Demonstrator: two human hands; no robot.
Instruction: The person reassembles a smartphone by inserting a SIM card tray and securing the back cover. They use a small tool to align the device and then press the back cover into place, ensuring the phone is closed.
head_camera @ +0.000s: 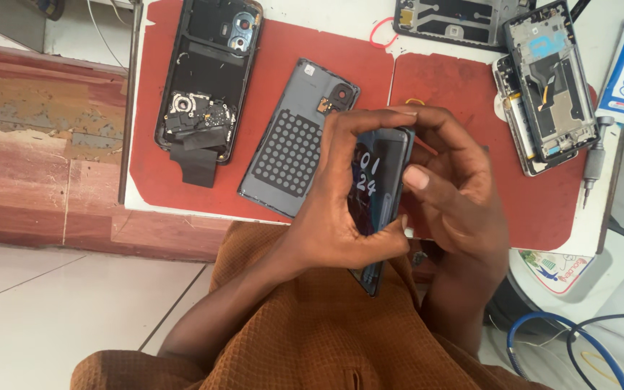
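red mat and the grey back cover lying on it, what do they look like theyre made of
The red mat looks like soft rubber or silicone: matte, dull, with worn, ragged edges. The grey back cover looks like moulded plastic with a smooth, faintly sheeny inside; its black dotted pad seems to be a stuck-on foam or film sheet, though that is uncertain.

Head view, steeply downward (close in)

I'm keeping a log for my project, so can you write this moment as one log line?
left hand: grips lit phone | right hand: holds its other edge | beside: grey back cover on red mat
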